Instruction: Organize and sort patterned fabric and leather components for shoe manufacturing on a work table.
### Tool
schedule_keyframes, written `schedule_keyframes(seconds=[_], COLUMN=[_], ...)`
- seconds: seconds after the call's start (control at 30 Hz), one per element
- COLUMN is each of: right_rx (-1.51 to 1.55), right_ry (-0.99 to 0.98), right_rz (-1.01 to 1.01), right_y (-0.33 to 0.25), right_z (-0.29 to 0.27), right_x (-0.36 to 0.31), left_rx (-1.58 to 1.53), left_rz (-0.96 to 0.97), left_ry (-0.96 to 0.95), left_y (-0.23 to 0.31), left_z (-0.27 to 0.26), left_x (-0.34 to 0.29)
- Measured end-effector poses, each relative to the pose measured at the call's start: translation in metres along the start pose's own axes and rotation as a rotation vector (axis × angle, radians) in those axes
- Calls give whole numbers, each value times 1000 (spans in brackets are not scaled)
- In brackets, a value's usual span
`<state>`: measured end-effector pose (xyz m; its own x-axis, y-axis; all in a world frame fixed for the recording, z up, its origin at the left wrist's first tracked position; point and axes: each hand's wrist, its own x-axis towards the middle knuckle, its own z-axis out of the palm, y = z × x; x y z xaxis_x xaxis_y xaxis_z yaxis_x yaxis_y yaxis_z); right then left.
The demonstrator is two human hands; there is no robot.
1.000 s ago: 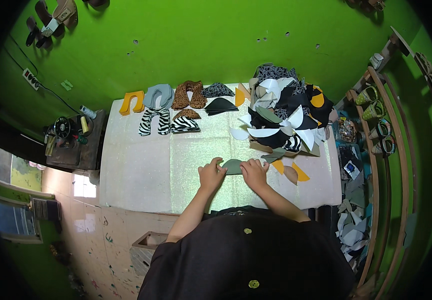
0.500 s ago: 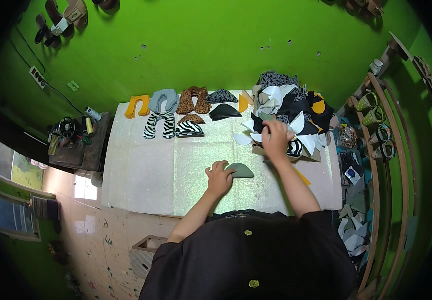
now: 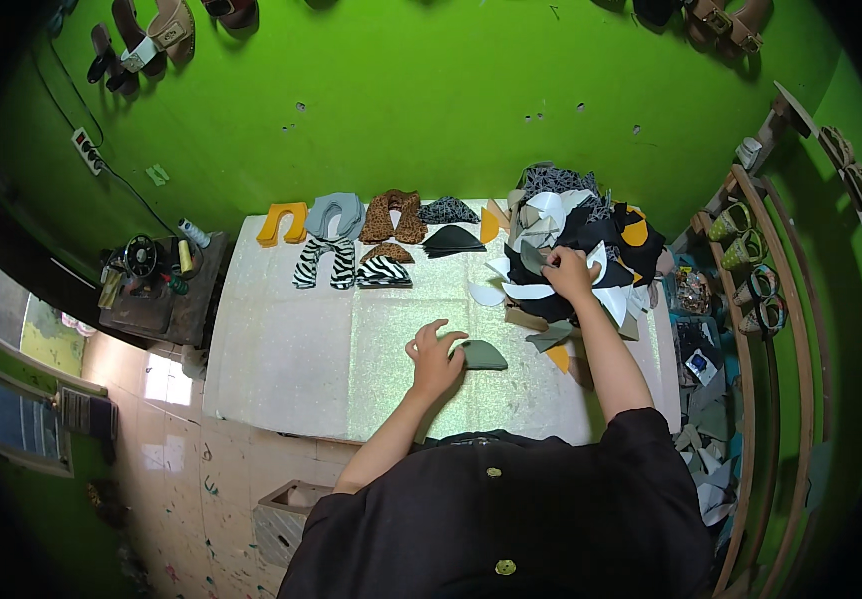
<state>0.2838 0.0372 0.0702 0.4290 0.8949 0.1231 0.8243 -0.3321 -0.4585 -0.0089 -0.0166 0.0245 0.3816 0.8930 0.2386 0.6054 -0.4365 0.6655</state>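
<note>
On the table before me lies a grey-green half-moon piece of material (image 3: 486,355). My left hand (image 3: 438,359) rests at its left end, fingers spread, with the thumb by the piece's edge. Farther right, my right hand (image 3: 573,275) reaches into a heap of cut pieces (image 3: 590,225) in black, white, grey and yellow. Its fingertips pinch a grey-green piece (image 3: 533,257) in that heap. White crescent pieces (image 3: 488,295) lie around the heap's left edge, and a yellow piece (image 3: 558,357) sits below the right wrist.
Sorted stacks stand along the table's back: yellow (image 3: 282,224), grey (image 3: 336,214), leopard print (image 3: 392,217), zebra print (image 3: 324,264) and black (image 3: 454,241). A sewing machine (image 3: 141,257) is at left. A wooden rack with sandals (image 3: 745,250) leans at right.
My right hand has moved a little right in the heap and now pinches a grey-green piece. My left hand's fingers have lifted and spread beside the half-moon piece.
</note>
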Motion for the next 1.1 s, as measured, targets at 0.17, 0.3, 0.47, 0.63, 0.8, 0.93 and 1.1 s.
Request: schedule_keyframes(seconds=[0.17, 0.3, 0.47, 0.63, 0.8, 0.93, 1.1], right_rx=[130, 666, 915, 619, 299, 237, 184], right_ry=[62, 106, -130, 114, -323, -332, -152], right_rz=[-22, -9, -63, -110, -298, -402, -428], right_y=[-8, -43, -78, -67, -30, 0, 1], right_z=[-6, -25, 1, 25, 23, 57, 64], right_x=[-7, -38, -124, -175, -198, -221, -230], left_rx=[-33, -251, -1025, -426, 83, 46, -90], left_rz=[9, -27, -205, -74, 286, 370, 348], left_ry=[41, 40, -167, -272, -564, -491, -373], left_y=[7, 16, 52, 37, 11, 6, -8], left_z=[-5, -8, -18, -30, -14, -1, 10], left_x=[9, 17, 20, 12, -18, -34, -50])
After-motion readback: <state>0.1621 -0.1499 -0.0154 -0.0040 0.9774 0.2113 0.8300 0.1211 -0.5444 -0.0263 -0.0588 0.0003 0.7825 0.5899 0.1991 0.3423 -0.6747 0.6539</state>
